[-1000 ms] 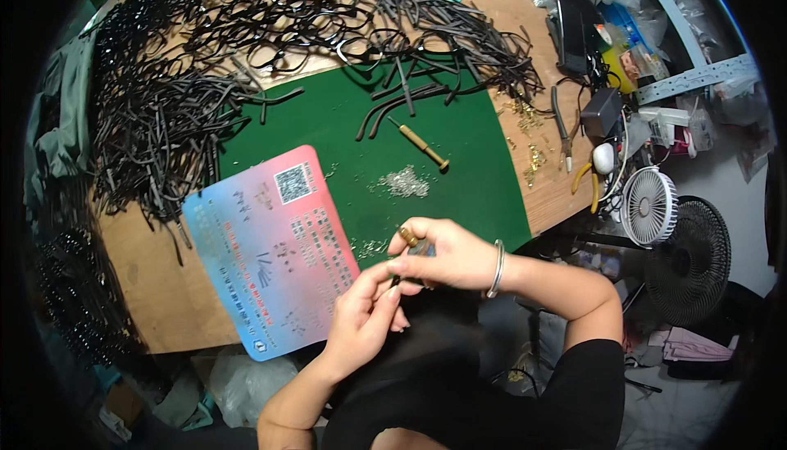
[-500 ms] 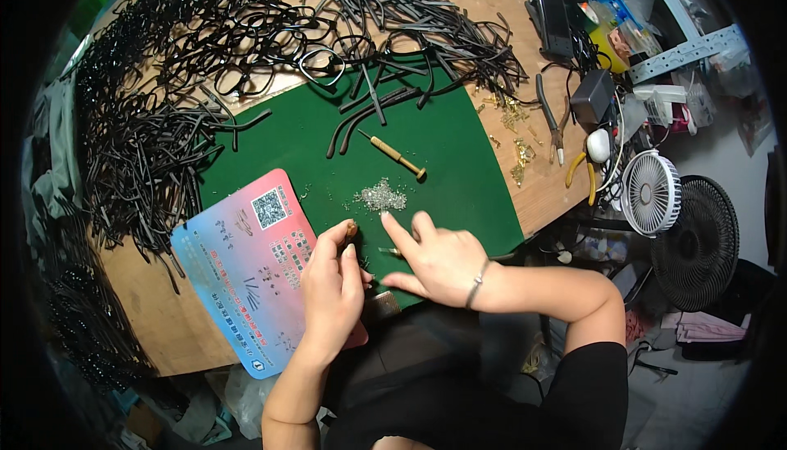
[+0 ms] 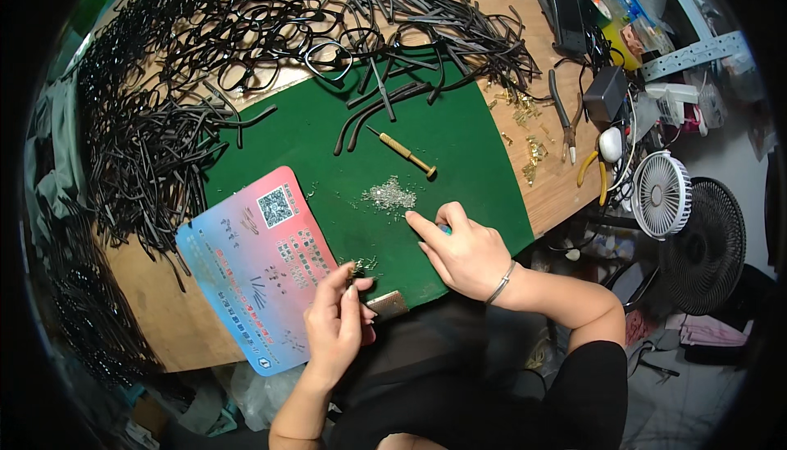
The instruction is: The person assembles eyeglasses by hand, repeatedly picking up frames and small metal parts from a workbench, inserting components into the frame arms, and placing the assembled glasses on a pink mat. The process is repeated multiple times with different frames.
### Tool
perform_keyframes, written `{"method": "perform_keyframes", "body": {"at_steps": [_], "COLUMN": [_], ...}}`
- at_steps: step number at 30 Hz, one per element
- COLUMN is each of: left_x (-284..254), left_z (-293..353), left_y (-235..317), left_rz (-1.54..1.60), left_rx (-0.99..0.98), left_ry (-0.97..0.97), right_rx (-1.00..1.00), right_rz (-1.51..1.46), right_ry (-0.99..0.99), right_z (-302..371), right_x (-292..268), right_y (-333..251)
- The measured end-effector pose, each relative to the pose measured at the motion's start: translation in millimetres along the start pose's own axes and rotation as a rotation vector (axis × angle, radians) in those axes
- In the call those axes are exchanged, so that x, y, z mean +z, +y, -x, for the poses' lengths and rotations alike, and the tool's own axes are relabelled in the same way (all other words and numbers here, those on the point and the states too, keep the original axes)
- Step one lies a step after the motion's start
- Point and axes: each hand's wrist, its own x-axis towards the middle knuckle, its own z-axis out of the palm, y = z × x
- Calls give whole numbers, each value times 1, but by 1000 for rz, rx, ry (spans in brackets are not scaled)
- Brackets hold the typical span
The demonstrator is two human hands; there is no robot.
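Note:
My left hand (image 3: 336,323) is over the right edge of a pink and blue printed card (image 3: 254,278), its fingertips pinching a small gold-coloured metal piece (image 3: 354,268), partly hidden. Some tiny metal bits (image 3: 366,264) lie on the green mat beside those fingertips. My right hand (image 3: 471,257) reaches its index finger toward a pile of tiny silver screws (image 3: 389,196) on the green mat (image 3: 475,138). A slim tool with a blue end (image 3: 443,229) is tucked in this hand, mostly hidden by the fingers. A brass screwdriver (image 3: 403,152) lies beyond the pile.
Many black glasses frames (image 3: 246,40) and dark temple arms (image 3: 156,179) heap along the far and left sides. Gold-coloured metal parts (image 3: 533,151), pliers (image 3: 564,114) and yellow-handled cutters (image 3: 592,175) lie at right. A white fan (image 3: 660,194) stands past the table edge.
My left hand has lowered slightly, and its fingers have shifted, with the metal piece still between them. My right hand has moved right; its thumb has drawn in and the tool's thin shaft no longer shows.

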Motion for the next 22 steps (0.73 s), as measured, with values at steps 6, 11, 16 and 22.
{"method": "perform_keyframes", "body": {"at_steps": [6, 11, 16, 22], "left_x": [-1, -4, -13, -11], "left_z": [-2, -4, 3, 6], "left_y": [-7, -10, 1, -5], "left_rz": [-95, -56, 236, 98], "left_rx": [95, 93, -128, -106], "left_ry": [-24, -77, -97, -82], "right_rx": [-11, 3, -7, -42], "right_rz": [76, 108, 134, 245], "right_ry": [43, 36, 6, -36], "right_z": [-5, -4, -5, -8], "right_x": [7, 8, 7, 10], "right_y": [-1, -2, -3, -4]}}
